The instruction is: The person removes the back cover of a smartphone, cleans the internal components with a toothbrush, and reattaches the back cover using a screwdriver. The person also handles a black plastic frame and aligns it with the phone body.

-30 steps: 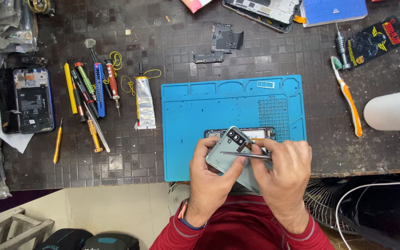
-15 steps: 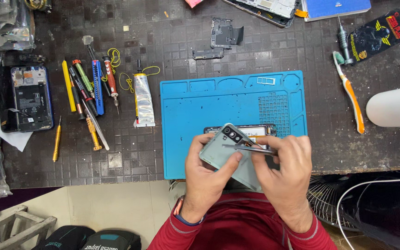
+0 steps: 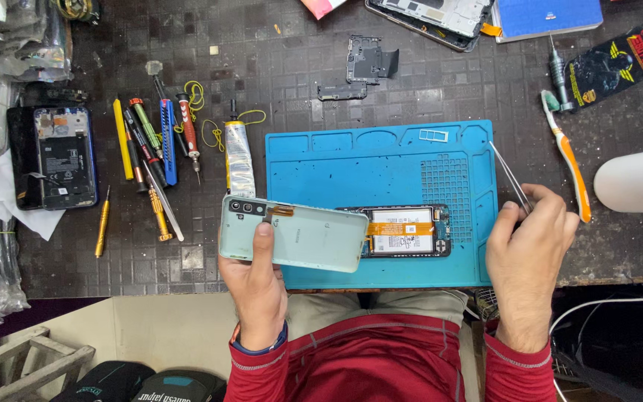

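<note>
My left hand (image 3: 258, 286) holds a pale green phone back cover (image 3: 295, 234), thumb on its top, over the left edge of the blue work mat (image 3: 381, 160). An opened phone body (image 3: 403, 231) with its battery and an orange flex cable showing lies on the mat just right of the cover. My right hand (image 3: 530, 257) is at the mat's right edge and grips thin metal tweezers (image 3: 509, 175) that point up and to the left. The two hands are well apart.
Screwdrivers and pry tools (image 3: 154, 160) and a glue tube (image 3: 238, 156) lie left of the mat. Another opened phone (image 3: 57, 156) sits far left. A toothbrush (image 3: 568, 160), a white cylinder (image 3: 638, 179) and phone parts (image 3: 370, 63) are around the mat.
The back cover has come away from the phone body: my left hand carried it left, my right hand drew off to the right with the tweezers, and the phone's inside now shows.
</note>
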